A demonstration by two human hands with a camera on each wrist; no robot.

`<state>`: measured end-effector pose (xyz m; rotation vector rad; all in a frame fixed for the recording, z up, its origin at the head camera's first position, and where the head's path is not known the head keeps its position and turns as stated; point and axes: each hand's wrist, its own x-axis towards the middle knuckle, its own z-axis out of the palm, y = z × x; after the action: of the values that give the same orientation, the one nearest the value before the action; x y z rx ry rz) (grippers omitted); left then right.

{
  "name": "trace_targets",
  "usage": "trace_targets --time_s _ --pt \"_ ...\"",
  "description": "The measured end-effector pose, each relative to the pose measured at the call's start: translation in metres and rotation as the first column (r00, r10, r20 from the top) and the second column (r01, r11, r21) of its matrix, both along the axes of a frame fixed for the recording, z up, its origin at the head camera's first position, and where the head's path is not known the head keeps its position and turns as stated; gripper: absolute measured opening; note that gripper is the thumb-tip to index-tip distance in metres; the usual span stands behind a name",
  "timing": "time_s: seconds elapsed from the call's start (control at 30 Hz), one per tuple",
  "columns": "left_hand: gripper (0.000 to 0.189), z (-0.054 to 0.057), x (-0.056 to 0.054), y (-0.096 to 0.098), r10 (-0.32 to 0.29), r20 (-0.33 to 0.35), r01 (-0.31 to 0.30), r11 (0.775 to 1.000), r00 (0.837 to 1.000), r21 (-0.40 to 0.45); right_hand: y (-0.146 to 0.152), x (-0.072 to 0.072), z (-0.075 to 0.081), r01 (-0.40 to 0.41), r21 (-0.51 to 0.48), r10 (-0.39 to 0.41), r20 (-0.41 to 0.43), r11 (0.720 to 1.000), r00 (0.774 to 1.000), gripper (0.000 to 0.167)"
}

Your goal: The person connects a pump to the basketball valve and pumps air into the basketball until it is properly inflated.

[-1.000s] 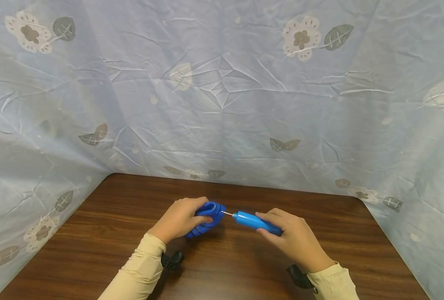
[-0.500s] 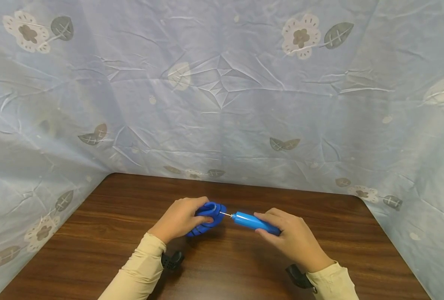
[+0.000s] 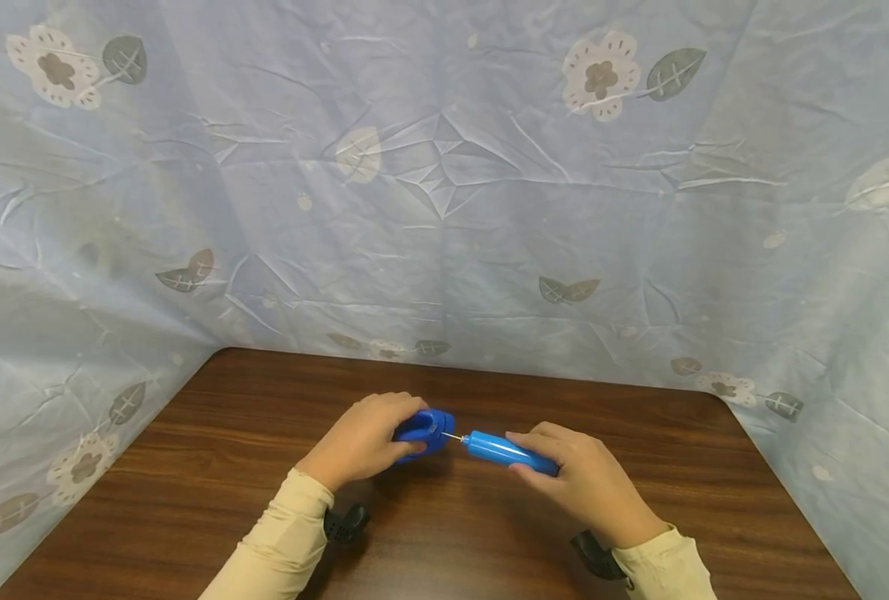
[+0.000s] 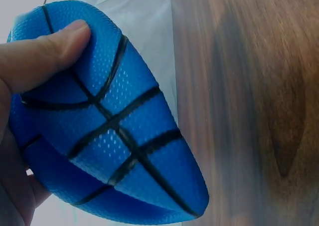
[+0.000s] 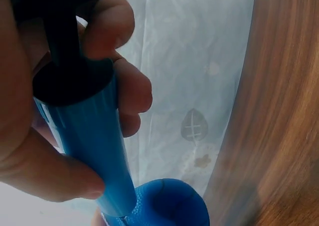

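Observation:
My left hand (image 3: pixel 362 442) grips a deflated blue ball (image 3: pixel 437 427) with black lines, its thumb pressing on the dimpled skin. The collapsed ball (image 4: pixel 149 111) is folded inward in the left wrist view. From the right, my right hand (image 3: pixel 590 483) holds a blue hand pump (image 3: pixel 500 449), which points at the ball. A thin metal needle (image 3: pixel 453 437) sticks out of the pump and meets the ball's side; how deep it sits cannot be seen. In the right wrist view, fingers and thumb wrap the pump barrel (image 5: pixel 94 141), with its black rod (image 5: pixel 62 41) partly drawn out.
Both hands work above a brown wood-grain table (image 3: pixel 444 550). Behind it and at both sides hangs a pale blue floral curtain (image 3: pixel 444 208). A black strap device (image 3: pixel 347 522) is worn on the left wrist, another dark one (image 3: pixel 597 556) on the right.
The ball has turned a little in my left hand, so less of its lower part shows. The pump has shifted slightly left toward it, and less of the needle is visible.

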<state>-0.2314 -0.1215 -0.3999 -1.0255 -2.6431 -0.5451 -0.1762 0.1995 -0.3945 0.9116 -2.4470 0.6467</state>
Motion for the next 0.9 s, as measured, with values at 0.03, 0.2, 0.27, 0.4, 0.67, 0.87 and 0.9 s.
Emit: trace_targets --time_s 0.03,0.2,0.27,0.4,0.67,0.87,0.9 --pt "0.039 0.0 0.0 0.0 -0.007 -0.016 0.007 1.0 1.0 -0.007 0.0 0.0 0.0 0.003 0.004 -0.003 -0.004 1.0 1.0 0.039" --pt "0.045 0.003 0.003 0.002 -0.028 -0.032 0.028 0.999 0.999 -0.018 0.001 0.002 0.001 0.015 0.014 -0.014 -0.024 1.0 1.0 0.039" --pt "0.046 0.004 0.004 0.003 -0.032 -0.035 0.031 0.999 0.999 -0.026 0.001 0.002 0.002 0.015 0.015 -0.014 -0.031 1.0 0.999 0.039" --pt "0.045 0.005 0.006 0.004 -0.031 -0.051 0.029 0.999 0.998 -0.044 0.001 0.002 0.003 0.008 0.023 -0.007 -0.048 1.0 0.999 0.038" --pt "0.034 0.007 0.009 0.005 -0.077 -0.068 0.075 0.997 0.995 -0.032 0.002 0.003 0.005 0.008 0.036 -0.005 -0.07 0.999 0.998 0.039" --pt "0.042 0.009 0.011 0.007 -0.073 -0.11 0.068 0.996 0.991 -0.051 0.002 0.005 0.006 0.015 0.049 -0.013 -0.054 0.999 0.998 0.04" --pt "0.043 0.009 0.011 0.007 -0.071 -0.115 0.065 0.996 0.991 -0.061 0.002 0.005 0.007 0.017 0.055 -0.014 -0.054 0.998 0.998 0.04"
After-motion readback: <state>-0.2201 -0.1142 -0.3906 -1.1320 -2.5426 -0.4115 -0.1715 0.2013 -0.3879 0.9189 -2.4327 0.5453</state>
